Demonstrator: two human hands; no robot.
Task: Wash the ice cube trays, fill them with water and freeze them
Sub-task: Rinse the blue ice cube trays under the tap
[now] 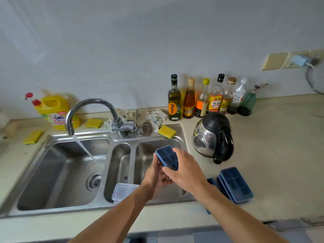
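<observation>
The pale desk (280,146) spanned the frame, its steel sink (43,172) at lower left, the tap (91,102) running water into the left basin. More blue trays (235,185) lay stacked at lower right. At centre, over the right basin, left grip (156,174) and right grip (184,169) both clasped one ice cube tray (167,157).

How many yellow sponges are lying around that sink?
3. One sponge lies on the counter left of the sink. A second sits behind the sink, by the tap. A third rests on the sink's back right rim. Others may be hidden.
</observation>
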